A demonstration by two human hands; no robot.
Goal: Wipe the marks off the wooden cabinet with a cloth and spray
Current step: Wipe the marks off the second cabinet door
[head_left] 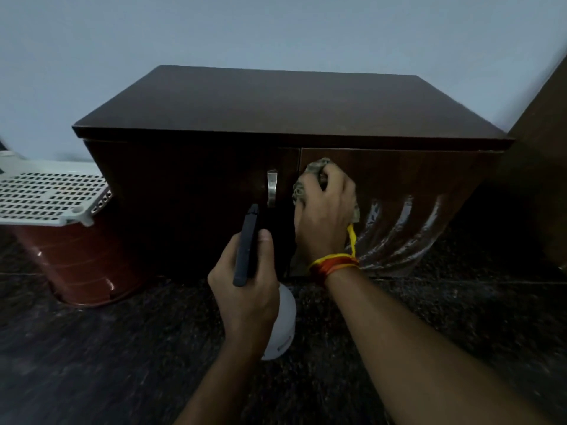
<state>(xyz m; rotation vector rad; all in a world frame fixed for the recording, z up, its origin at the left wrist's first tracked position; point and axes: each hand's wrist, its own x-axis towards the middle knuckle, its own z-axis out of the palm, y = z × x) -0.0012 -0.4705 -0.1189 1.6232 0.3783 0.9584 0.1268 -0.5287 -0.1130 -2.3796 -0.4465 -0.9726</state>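
A low dark wooden cabinet (276, 118) stands against the pale wall, with two front doors and a metal handle (271, 188) on the left door. My right hand (325, 219) presses a crumpled greyish cloth (310, 176) against the upper left of the right door. Wet curved streaks (402, 231) shine on that door to the right of the hand. My left hand (245, 289) grips a spray bottle with a black trigger head (247, 246) and a white body (283, 323), held in front of the gap between the doors.
A reddish-brown plastic bin (79, 268) with a white perforated lid (46, 194) stands on the floor left of the cabinet. The floor is dark speckled stone (122, 363). A dark wooden panel (543, 148) rises at the right edge.
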